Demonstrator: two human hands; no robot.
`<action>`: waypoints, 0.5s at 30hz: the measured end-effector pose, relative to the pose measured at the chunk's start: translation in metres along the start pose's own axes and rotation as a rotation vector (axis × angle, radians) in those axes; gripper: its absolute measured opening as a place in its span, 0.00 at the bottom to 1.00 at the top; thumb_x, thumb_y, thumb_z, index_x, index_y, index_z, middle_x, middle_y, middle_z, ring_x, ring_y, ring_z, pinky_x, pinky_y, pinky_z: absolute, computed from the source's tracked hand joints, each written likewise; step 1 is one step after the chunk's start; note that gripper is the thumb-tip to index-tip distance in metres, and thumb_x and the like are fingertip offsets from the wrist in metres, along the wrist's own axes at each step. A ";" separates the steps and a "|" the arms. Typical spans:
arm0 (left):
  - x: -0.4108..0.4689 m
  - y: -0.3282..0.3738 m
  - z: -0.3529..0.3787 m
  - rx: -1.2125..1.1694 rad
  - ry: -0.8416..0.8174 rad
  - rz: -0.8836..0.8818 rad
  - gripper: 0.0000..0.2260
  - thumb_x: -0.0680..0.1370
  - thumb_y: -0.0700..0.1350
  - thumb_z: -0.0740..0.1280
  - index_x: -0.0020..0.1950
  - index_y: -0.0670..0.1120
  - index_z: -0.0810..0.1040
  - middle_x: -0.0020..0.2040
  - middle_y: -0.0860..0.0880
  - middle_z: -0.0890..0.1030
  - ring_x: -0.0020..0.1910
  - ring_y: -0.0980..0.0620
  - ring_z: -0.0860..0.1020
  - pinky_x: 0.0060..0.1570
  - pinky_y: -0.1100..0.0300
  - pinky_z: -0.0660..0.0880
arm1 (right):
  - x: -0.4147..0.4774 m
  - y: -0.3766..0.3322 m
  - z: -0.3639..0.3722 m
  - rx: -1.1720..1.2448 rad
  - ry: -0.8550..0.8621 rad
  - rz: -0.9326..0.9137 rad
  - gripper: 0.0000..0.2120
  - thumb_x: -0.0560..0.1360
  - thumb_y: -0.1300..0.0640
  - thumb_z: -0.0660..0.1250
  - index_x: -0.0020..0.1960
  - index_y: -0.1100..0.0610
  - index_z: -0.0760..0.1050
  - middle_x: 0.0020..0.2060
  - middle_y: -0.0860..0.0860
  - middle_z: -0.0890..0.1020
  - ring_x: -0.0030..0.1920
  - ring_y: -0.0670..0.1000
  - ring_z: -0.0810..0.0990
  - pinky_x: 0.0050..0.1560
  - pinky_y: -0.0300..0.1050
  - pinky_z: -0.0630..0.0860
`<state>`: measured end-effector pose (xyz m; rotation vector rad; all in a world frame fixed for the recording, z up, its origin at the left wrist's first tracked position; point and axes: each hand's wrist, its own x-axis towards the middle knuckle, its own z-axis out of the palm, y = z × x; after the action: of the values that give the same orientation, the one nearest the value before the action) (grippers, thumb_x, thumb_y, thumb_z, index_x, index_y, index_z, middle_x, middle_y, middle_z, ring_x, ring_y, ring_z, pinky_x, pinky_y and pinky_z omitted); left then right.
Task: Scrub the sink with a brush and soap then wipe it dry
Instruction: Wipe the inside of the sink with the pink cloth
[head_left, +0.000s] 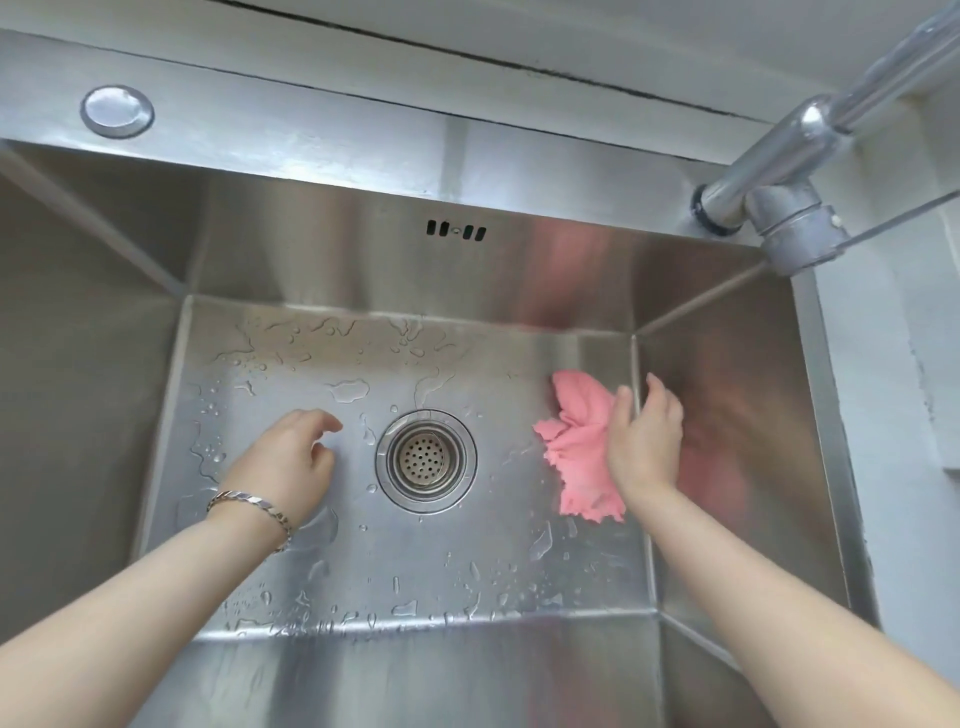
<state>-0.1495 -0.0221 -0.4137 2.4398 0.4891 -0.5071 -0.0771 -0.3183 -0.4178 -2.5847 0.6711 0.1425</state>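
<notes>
The stainless steel sink (322, 249) fills the view, its floor dotted with water drops and small puddles. A round drain strainer (426, 460) sits in the middle of the floor. My right hand (644, 441) holds a crumpled pink cloth (584, 447) near the floor's right edge, close to the right wall. Left of the drain hovers my left hand (291, 457), a bracelet on its wrist, fingers loosely curled and holding nothing. No brush or soap is in view.
A chrome tap (789, 171) reaches over the sink's back right corner. An overflow slot (456, 230) is in the back wall. A round metal cap (117, 110) sits on the back ledge at the left. A white wall lies behind.
</notes>
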 end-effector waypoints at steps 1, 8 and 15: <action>0.000 0.000 0.000 -0.001 -0.002 -0.004 0.14 0.76 0.35 0.58 0.59 0.44 0.75 0.60 0.45 0.76 0.58 0.47 0.75 0.55 0.57 0.69 | -0.003 0.001 0.006 -0.048 0.041 -0.088 0.24 0.79 0.51 0.57 0.71 0.60 0.65 0.68 0.62 0.67 0.69 0.61 0.64 0.68 0.52 0.60; 0.004 -0.009 -0.003 0.012 0.003 -0.011 0.14 0.76 0.34 0.57 0.58 0.43 0.76 0.58 0.43 0.76 0.57 0.46 0.75 0.56 0.56 0.68 | -0.029 0.011 0.065 -0.237 -0.145 0.039 0.25 0.80 0.47 0.55 0.75 0.51 0.59 0.76 0.57 0.50 0.73 0.61 0.50 0.73 0.52 0.46; 0.000 -0.002 0.000 -0.006 -0.019 -0.011 0.13 0.75 0.35 0.58 0.56 0.43 0.77 0.56 0.44 0.78 0.56 0.46 0.75 0.54 0.56 0.70 | -0.083 -0.030 0.087 -0.173 -0.500 -0.378 0.28 0.74 0.64 0.61 0.71 0.48 0.64 0.73 0.52 0.57 0.71 0.58 0.54 0.70 0.48 0.51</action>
<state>-0.1507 -0.0204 -0.4146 2.4259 0.4952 -0.5318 -0.1341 -0.2187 -0.4649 -2.6235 -0.0133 0.7174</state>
